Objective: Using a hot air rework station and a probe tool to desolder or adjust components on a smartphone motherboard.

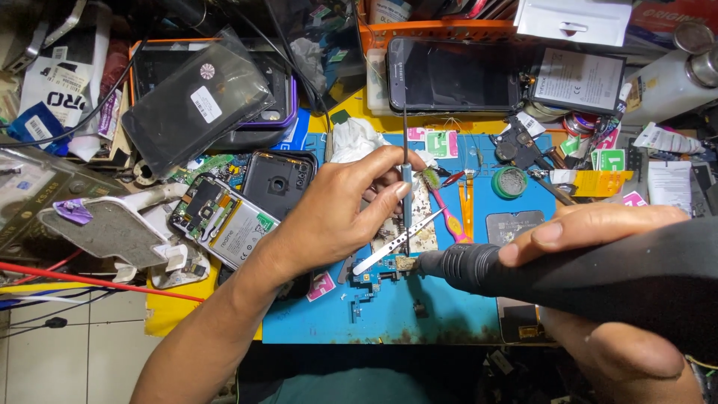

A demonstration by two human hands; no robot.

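My left hand (340,213) pinches thin metal tweezers (393,247) whose tips rest on a small circuit board (381,273) lying on the blue work mat (434,314). My right hand (598,232) grips the thick black handle of a hot-air tool (538,273); its metal nozzle (407,262) points left, almost touching the board beside the tweezer tips. A thin dark rod (406,150) rises straight up from between my left fingers.
An opened phone with its battery showing (224,221) and a black back cover (278,182) lie at the left. A dark-screened phone (452,75) rests at the back. A pink-handled brush (446,209), orange tweezers (467,209) and a round tin (510,182) sit on the mat.
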